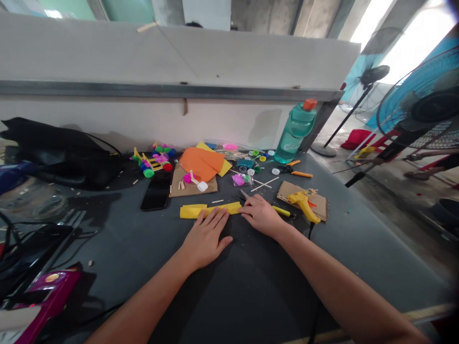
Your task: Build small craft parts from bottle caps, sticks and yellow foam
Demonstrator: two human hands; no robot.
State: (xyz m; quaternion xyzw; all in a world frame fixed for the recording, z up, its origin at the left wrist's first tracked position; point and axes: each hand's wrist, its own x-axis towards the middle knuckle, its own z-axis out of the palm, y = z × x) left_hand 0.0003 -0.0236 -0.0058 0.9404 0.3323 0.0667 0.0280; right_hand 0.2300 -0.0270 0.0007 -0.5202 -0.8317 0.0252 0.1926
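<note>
A folded yellow strip, like paper or felt, lies crosswise on the dark table. My left hand rests flat on its middle, fingers stretched out and pressing it down. At the strip's right end, my right hand has its thumb and fingers pinched together on the edge. Scissors lie just beyond the right hand, partly hidden by it. To the right of that hand is a yellow-handled tool, its other end covered. A yellow glue gun rests on a piece of cardboard farther right.
Orange sheets and a phone lie behind the strip. Colored caps, sticks and orange-handled pliers are scattered near a teal bottle. Small stick-and-cap models stand at back left. A black bag and a magenta device occupy the left.
</note>
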